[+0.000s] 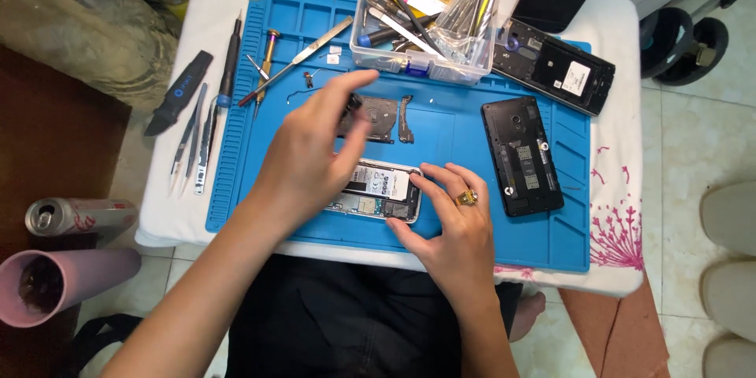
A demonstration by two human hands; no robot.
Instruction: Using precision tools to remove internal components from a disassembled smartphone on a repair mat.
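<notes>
Pinning the opened silver-framed smartphone (378,190) flat on the blue silicone repair mat (465,228), the right hand (453,224) rests spread fingertips on the phone's right end so it cannot slide. The left hand (315,153) hovers over the phone's left part with fingers pinched together around a small dark plastic inner cover (364,116) (whether it is truly gripped I cannot tell). The clear plastic tool box (425,20) and two black phone back shells (521,156) lie near on the tabletop's mat, within reach yet apart from the phone.
</notes>
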